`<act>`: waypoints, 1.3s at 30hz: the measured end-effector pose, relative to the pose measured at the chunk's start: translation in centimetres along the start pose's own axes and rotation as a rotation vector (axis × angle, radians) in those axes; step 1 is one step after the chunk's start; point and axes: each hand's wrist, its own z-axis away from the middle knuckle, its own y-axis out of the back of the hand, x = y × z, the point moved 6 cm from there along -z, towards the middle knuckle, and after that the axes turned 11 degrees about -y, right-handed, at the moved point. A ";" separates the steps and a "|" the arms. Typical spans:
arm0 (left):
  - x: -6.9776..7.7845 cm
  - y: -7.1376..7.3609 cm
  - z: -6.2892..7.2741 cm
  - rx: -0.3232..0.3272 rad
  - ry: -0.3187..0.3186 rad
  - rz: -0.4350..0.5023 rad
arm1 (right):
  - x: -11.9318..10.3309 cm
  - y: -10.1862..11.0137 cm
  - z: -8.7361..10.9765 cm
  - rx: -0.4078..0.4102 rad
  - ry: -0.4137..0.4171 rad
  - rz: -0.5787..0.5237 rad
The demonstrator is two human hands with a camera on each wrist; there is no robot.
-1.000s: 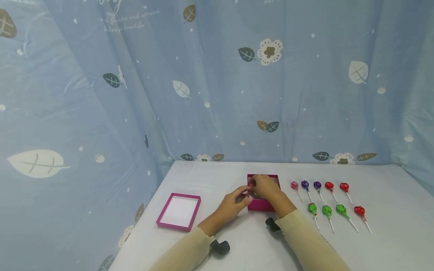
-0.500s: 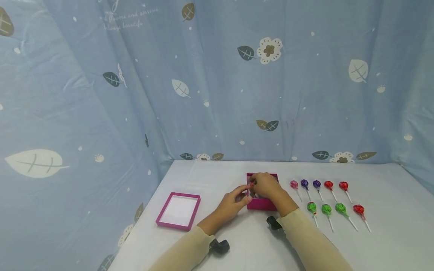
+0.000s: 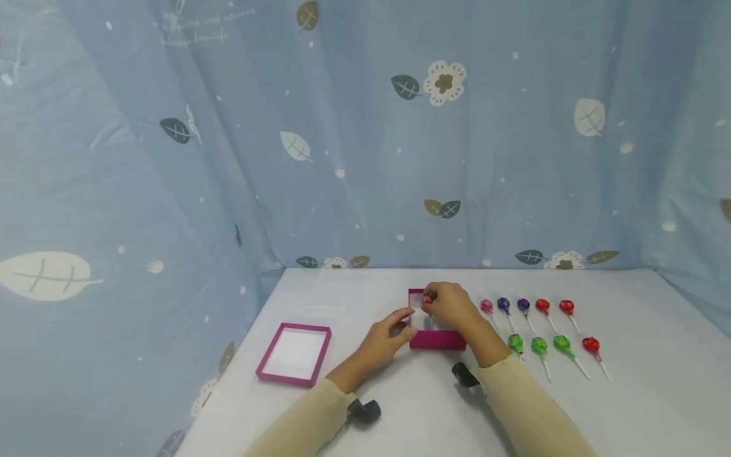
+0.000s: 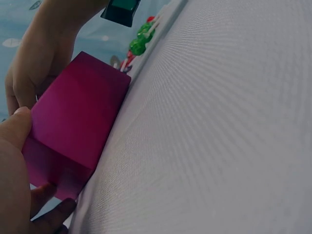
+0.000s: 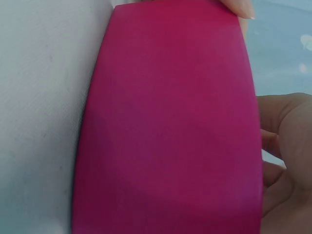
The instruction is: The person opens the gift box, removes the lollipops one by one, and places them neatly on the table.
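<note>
A magenta open-topped box (image 3: 437, 341) stands on the white table. My left hand (image 3: 379, 344) grips its near left corner; in the left wrist view the thumb (image 4: 18, 124) lies at the rim and other fingers on the side wall. My right hand (image 3: 453, 308) reaches over the box from the right and pinches a pink lollipop (image 3: 426, 300), its stick pointing down inside the box. In the right wrist view the box wall (image 5: 170, 117) fills most of the picture and hides the lollipop; the curled right fingers show beyond its rim.
A magenta-rimmed lid (image 3: 285, 379) lies to the left. Right of the box, lollipops lie in two rows: a pink one (image 3: 487, 306), purple ones (image 3: 503, 304), red ones (image 3: 566, 307) and green ones (image 3: 539, 346). A blue patterned curtain (image 3: 342, 209) hangs behind the table.
My right hand has drawn back slightly from the box's left wall, and the pink lollipop shows more. The left fingers have spread a little at the corner. The head view has shifted slightly.
</note>
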 end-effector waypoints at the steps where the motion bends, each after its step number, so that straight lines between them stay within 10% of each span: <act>1: 0.0 0.0 0.0 -0.002 -0.001 0.001 | 0.0 0.1 0.1 0.004 0.007 -0.019; 8: 0.1 0.0 0.0 -0.005 -0.013 0.000 | 0.1 1.3 0.9 0.080 0.091 -0.122; 39: 0.0 0.0 0.0 -0.004 0.004 0.006 | 4.6 5.3 3.8 0.089 0.007 -0.167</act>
